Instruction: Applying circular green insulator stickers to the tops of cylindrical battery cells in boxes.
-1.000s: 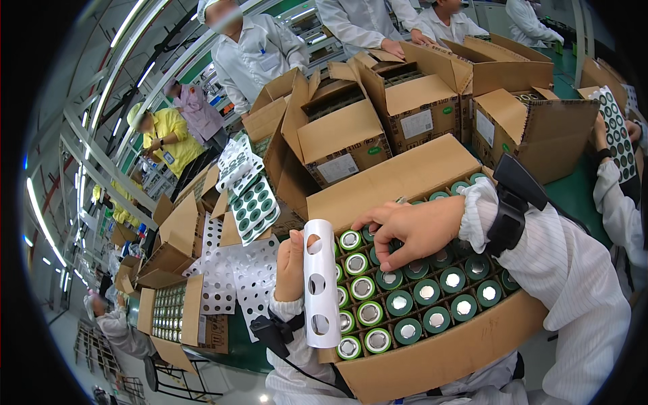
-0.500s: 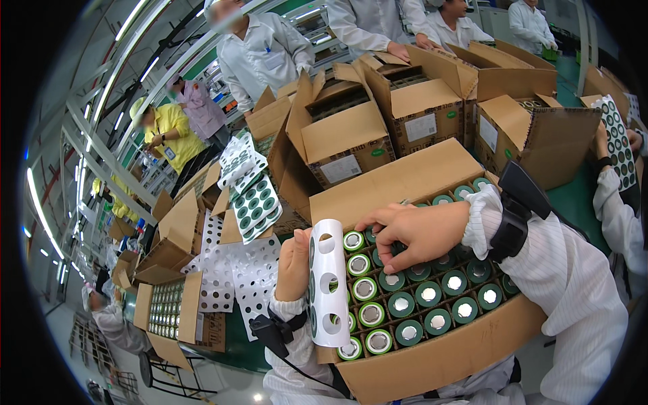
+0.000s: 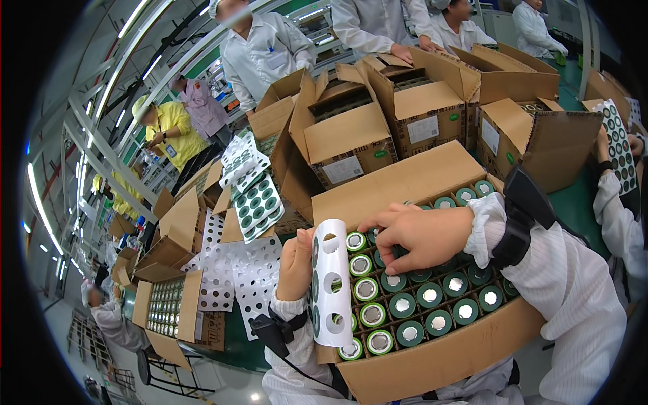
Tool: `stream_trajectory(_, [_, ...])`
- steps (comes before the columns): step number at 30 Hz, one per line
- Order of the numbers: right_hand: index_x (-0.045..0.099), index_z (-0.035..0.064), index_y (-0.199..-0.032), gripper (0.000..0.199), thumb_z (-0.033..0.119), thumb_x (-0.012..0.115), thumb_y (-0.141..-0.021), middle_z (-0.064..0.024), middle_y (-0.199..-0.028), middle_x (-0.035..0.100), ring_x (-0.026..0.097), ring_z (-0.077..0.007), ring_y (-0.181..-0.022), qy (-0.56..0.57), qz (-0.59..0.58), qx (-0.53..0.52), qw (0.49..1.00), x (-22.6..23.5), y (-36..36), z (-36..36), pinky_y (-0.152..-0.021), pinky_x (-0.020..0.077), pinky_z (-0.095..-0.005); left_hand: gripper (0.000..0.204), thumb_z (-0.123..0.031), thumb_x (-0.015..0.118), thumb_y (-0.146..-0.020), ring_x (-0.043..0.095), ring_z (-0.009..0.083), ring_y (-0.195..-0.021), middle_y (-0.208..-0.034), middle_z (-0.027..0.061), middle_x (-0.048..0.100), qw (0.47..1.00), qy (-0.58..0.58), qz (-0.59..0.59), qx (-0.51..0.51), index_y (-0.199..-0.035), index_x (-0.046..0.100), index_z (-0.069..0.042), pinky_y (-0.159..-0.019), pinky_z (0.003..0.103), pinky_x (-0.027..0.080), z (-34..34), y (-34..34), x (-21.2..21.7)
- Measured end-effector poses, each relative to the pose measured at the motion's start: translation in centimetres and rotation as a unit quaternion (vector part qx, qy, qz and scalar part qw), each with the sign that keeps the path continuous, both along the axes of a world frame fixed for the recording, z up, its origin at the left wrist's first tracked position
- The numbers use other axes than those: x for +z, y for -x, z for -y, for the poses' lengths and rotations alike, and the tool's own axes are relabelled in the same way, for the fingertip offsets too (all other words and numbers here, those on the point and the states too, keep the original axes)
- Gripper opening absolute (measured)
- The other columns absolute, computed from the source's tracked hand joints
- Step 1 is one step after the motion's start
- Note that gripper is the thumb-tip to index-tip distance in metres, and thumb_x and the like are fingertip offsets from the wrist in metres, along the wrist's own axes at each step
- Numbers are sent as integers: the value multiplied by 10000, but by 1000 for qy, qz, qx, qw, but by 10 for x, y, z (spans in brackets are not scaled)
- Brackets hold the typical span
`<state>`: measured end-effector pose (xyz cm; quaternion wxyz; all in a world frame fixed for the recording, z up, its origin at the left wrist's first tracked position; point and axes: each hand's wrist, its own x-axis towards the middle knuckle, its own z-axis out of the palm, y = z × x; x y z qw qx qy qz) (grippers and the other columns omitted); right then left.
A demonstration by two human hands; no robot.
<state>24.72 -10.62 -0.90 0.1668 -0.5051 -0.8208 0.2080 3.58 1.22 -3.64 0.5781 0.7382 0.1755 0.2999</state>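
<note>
My left hand [image 3: 295, 264] is closed on the left edge of a curled white sticker sheet [image 3: 335, 290], which has punched-out round holes and some dark green ring stickers still on it. The sheet stands along the left side of an open cardboard box [image 3: 439, 351] filled with upright cylindrical battery cells [image 3: 430, 295]. Most cells carry dark green rings on top; those in the leftmost column show bright green rims and bare metal. Over the upper left cells lies my right hand [image 3: 422, 233], its bent fingers apart and touching the tops. The fingertips partly hide the cells beneath.
Ring sticker sheets [image 3: 260, 206] and used perforated sheets [image 3: 256, 277] lie to the left. Several open cartons [image 3: 351, 131] line the far side of the green table. A smaller box of cells [image 3: 165, 307] stands at left. Co-workers stand opposite; one at right holds a sticker sheet [image 3: 615, 145].
A dark piece seen at my right fingertips no longer shows, and the thumb and fingers have spread slightly over the cells. My left hand keeps its grip on the sheet.
</note>
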Motion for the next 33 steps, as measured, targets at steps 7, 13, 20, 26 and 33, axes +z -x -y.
stream_trajectory(7, [585, 88, -702, 125, 198, 629, -742, -125, -1214, 452, 384, -310, -1102, -41, 11, 5, 999, 3, 5, 5, -952, 286, -414, 591, -455, 248, -943, 497, 50, -636, -740, 7, 576, 1000, -2, 2, 2, -920, 568, 42, -571, 192, 387, 2, 0, 2])
stream_trajectory(13, [578, 83, -702, 79, 148, 622, -706, -105, -1111, 523, 426, -274, -1058, -96, 51, -9, 994, 5, 13, 13, -933, 307, -407, 575, -444, 253, -946, 490, 50, -617, -723, 6, 574, 1000, 4, 16, -8, -903, 568, 35, -549, 194, 380, 0, 1, -2])
stream_trajectory(20, [623, 40, -845, 192, 149, 624, -687, -76, -996, 573, 480, -239, -991, -189, 113, -34, 975, 2, 25, 15, -886, 328, -366, 554, -458, 249, -938, 547, 104, -488, -632, 49, 578, 984, 160, 61, 50, -811, 542, -5, -428, 217, 431, 0, 5, -13])
stream_trajectory(26, [636, 58, -833, 177, 118, 612, -669, -52, -918, 579, 492, -218, -957, -184, 119, -56, 974, -1, 28, 13, -879, 325, -339, 575, -454, 242, -941, 537, 113, -441, -579, 62, 553, 988, 119, 61, 77, -769, 530, 14, -386, 216, 417, -19, 10, -29])
stream_trajectory(33, [648, 93, -671, 109, 160, 564, -657, -26, -782, 567, 485, -179, -853, -318, 210, -87, 921, -7, 39, 25, -803, 351, -305, 551, -450, 261, -940, 501, 95, -423, -555, 48, 524, 997, 34, 16, 61, -714, 507, -11, -378, 214, 390, -16, -1, -24])
